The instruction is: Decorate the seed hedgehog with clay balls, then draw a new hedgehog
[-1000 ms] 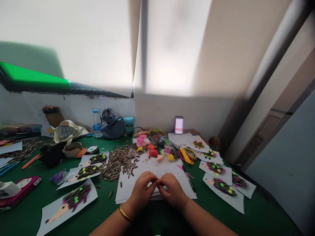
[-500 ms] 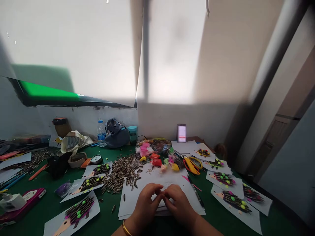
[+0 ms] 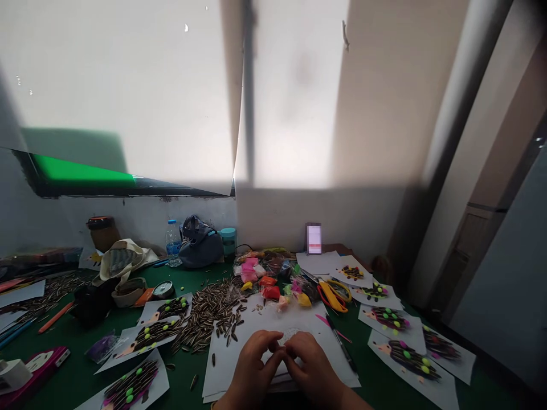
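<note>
My left hand and my right hand sit low in the view, fingertips meeting over a stack of white paper. Whatever lies between the fingers is hidden, if anything. A pale round patch shows on the paper just above them. Left of the stack lies a heap of striped sunflower seeds. To the right, a black pen rests beside the paper. Several paper hedgehogs with seed spines and neon dots lie on both sides.
Bags of coloured clay and yellow-handled scissors lie beyond the paper on the green table covering. Along the back wall stand a water bottle, a dark bag and an upright phone.
The whole scene has slid lower in the view and the hands sit lower in the picture. Both hands stay together, fingertips meeting over the paper.
</note>
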The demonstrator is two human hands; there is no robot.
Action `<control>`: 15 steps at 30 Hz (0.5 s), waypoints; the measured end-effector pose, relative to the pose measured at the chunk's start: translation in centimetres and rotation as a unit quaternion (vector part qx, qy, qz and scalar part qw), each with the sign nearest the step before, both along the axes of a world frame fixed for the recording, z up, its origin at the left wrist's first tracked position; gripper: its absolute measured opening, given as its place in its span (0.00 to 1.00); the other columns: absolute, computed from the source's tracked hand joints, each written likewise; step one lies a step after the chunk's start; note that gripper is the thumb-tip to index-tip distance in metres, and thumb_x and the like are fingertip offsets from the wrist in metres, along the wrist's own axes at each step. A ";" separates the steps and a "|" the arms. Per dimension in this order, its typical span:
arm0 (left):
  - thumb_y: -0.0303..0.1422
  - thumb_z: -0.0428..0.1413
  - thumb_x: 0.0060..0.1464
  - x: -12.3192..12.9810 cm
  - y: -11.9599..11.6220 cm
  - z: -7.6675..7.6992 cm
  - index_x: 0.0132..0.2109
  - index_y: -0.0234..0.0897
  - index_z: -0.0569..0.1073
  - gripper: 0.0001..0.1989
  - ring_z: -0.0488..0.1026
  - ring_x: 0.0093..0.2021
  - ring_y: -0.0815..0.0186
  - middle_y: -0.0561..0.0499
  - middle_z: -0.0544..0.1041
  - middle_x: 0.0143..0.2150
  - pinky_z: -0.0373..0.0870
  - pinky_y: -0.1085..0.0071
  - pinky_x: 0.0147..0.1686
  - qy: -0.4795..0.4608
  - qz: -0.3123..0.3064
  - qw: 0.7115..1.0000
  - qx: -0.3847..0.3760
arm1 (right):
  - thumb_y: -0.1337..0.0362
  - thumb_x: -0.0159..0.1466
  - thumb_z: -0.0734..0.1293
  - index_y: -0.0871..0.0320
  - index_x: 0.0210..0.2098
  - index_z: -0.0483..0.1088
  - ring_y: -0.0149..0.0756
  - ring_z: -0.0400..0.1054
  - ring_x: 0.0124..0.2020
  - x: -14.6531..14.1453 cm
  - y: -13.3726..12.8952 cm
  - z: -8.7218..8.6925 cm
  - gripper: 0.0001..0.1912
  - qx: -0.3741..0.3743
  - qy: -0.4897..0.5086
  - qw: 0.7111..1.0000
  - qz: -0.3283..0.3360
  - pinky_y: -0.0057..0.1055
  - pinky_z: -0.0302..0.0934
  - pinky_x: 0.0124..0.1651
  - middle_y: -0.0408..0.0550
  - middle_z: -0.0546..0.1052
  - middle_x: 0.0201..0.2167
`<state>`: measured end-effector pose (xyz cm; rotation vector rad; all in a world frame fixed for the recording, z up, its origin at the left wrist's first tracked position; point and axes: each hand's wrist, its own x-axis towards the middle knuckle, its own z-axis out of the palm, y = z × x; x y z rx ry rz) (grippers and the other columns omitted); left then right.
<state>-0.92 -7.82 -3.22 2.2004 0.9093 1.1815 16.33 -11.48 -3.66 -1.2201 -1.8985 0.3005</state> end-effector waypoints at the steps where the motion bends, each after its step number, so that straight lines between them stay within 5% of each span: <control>1: 0.35 0.57 0.57 0.0 0.0 0.0 0.46 0.41 0.73 0.10 0.73 0.38 0.64 0.49 0.76 0.36 0.72 0.68 0.39 0.004 0.005 1.000 0.001 | 0.63 0.65 0.63 0.55 0.32 0.71 0.35 0.65 0.34 0.0 0.0 0.1 0.07 -0.001 0.001 1.000 0.004 0.31 0.54 0.40 0.44 0.74 0.29; 6: 0.36 0.55 0.58 0.3 -0.1 0.4 0.31 0.38 0.71 0.09 0.71 0.34 0.65 0.50 0.74 0.31 0.69 0.71 0.34 0.027 0.024 0.999 -0.015 | 0.64 0.65 0.63 0.55 0.31 0.72 0.35 0.66 0.34 0.0 -0.1 0.3 0.08 -0.010 -0.003 1.000 0.004 0.32 0.54 0.40 0.44 0.75 0.29; 15: 0.38 0.54 0.60 0.2 0.0 0.5 0.32 0.38 0.71 0.11 0.71 0.34 0.65 0.50 0.74 0.32 0.68 0.71 0.35 0.024 0.010 0.999 -0.029 | 0.66 0.63 0.65 0.55 0.34 0.72 0.35 0.66 0.34 0.0 -0.3 0.7 0.04 -0.022 -0.001 1.000 -0.006 0.32 0.55 0.40 0.44 0.75 0.30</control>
